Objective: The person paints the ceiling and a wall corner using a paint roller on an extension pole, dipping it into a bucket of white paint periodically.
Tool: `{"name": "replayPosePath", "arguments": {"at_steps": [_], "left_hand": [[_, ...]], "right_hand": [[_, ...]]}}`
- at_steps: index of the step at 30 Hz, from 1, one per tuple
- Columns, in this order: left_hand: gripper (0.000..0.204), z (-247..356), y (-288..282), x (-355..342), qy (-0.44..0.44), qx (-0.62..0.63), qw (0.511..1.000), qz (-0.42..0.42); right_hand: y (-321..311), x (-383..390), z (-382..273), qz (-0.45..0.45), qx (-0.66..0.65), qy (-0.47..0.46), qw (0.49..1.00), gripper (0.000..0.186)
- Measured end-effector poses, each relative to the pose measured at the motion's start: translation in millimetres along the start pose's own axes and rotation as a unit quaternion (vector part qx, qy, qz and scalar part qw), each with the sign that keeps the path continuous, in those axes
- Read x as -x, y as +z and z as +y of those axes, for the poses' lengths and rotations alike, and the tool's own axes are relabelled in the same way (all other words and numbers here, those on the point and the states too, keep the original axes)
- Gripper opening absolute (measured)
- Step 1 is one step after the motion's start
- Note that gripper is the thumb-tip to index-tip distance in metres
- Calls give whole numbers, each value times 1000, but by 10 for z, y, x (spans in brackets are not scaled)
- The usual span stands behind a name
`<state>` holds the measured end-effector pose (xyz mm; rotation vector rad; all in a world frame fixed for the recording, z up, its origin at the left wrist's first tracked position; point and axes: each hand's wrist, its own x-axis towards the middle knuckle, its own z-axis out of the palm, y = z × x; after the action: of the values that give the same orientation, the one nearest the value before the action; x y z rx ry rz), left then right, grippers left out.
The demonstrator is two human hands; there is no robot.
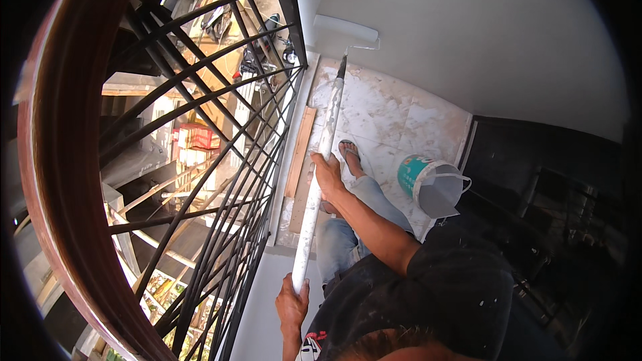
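A long, pale, paint-crusted extension pole (319,160) runs from the lower middle of the view up toward a white wall (481,33). At its far end a wire frame carries a white, fuzzy cylindrical paint roller (346,28), lying sideways against the wall low down, near where it meets the floor. The right hand (328,175) is wrapped firmly around the pole at about its middle, fingers curled over it. The left hand (292,304) clenches the pole's near end, close to the person's body.

Below the pole, the person's leg in faded blue jeans (348,234) ends in a foot in a sandal (350,154), planted on a floor of pale square tiles (401,113) blotched with dried paint. A thin wooden plank (299,154) lies flat just left of the pole, along the floor's edge.

To the right, near the foot, stands a round plastic paint bucket (428,184) with a teal side and a wire handle, holding grey-white paint. Beyond it is a dark doorway or panel (535,174), too shadowed to read.

The standing room is narrow. Close on the left, a black metal railing (241,160) of curved, crossing bars topped by a broad reddish-brown wooden handrail (53,180) hems in the pole's left side. Through the bars, timber scaffolding and cluttered goods show far below.
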<state>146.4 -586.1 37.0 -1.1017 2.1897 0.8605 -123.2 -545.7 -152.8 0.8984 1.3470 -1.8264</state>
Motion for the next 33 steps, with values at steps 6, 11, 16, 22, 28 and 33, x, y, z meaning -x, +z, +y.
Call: {"name": "replayPosePath", "arguments": {"at_steps": [6,11,16,22,28,33], "left_hand": [[38,569,59,-432,-1,-21,1000,9],[36,796,153,-857,-10,-36,999,-19],[35,995,295,-1330,-17,-46,998,-38],[34,1021,474,-1630,-17,-47,998,-44],[35,983,574,-1843,-4,-42,998,-41],[35,982,632,-1991,0,-39,999,-37]], "right_hand": [[-102,-682,-74,-5,-11,40,999,27],[-155,-1173,-103,1,-17,74,997,25],[-206,-1730,-85,5,-16,104,994,24],[-243,-2093,10,26,-1,101,995,22],[-286,-2356,75,17,17,100,995,24],[-292,-2555,149,26,9,115,993,25]]}}
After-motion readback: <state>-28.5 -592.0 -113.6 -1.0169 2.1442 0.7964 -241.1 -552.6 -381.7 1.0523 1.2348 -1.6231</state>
